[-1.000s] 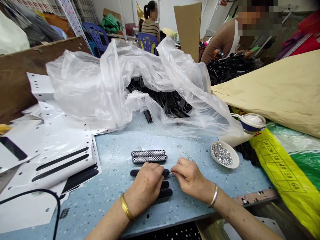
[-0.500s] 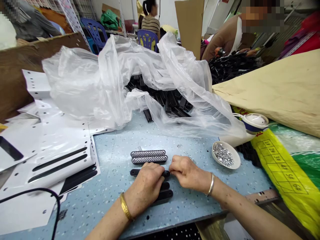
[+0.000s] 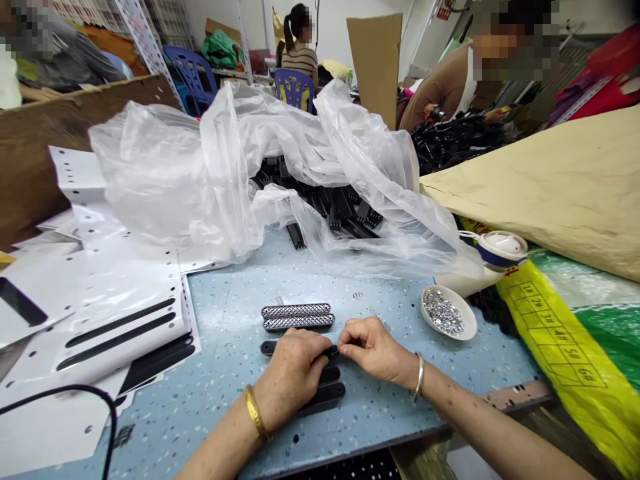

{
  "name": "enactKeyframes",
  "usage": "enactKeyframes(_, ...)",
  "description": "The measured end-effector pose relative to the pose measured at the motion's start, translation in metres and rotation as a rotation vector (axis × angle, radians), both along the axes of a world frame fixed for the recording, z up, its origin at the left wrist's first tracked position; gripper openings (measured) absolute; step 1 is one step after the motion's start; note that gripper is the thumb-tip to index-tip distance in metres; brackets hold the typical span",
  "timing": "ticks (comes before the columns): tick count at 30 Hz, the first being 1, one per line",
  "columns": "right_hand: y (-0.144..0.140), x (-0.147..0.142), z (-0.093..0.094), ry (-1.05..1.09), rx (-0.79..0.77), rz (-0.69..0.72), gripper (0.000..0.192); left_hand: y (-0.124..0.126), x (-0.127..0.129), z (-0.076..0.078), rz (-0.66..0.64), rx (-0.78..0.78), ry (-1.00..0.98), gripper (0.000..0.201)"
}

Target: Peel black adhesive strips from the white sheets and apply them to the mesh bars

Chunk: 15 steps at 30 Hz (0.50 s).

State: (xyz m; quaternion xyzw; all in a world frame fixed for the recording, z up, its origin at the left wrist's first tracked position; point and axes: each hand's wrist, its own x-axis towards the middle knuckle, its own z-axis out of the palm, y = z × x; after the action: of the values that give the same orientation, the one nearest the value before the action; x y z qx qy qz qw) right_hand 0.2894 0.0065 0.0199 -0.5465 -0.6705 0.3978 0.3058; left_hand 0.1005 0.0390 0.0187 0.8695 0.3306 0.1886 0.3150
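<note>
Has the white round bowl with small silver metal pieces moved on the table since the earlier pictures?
No. The white round bowl shows no visible shift in any direction, judged against the blue speckled tabletop.

The clearest text is on the yellow sack (image 3: 550,347), to the right of your right hand (image 3: 373,350). On it is printed a black grid with the numbers 1#, 2#, 3#, 4#, 5# and 6#, each in its own box. They go in a slanted line: 1# is the farthest from you, 6# the nearest. Ahead of 1#, beside the cup (image 3: 503,248), the same sack has red letters, but I cannot read them. Far ahead of your right hand, on the back wall, a red sign (image 3: 443,11) has characters too small for reading. On the table (image 3: 225,400), a grey mark (image 3: 357,295) just ahead of your right hand and a dark mark (image 3: 123,436) well left of your left hand (image 3: 295,363) look like print, also unreadable.
</note>
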Motion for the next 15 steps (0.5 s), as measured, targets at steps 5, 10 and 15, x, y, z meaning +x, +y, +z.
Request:
enactKeyframes(5, -0.008, -0.001, 0.000, -0.009, 0.104, -0.054, 0.016, 0.000, 0.002, -0.002, 0.026, -0.009, 0.019, 0.022)
enactKeyframes(10, -0.021, 0.021, -0.013, -0.173, 0.248, -0.195, 0.021, -0.001, 0.001, -0.003, 0.046, 0.047, 0.009, 0.021)
enactKeyframes(15, -0.038, 0.060, -0.026, -0.582, 0.460, -0.300, 0.035, 0.000, 0.000, -0.004, 0.052, 0.108, -0.033, 0.020)
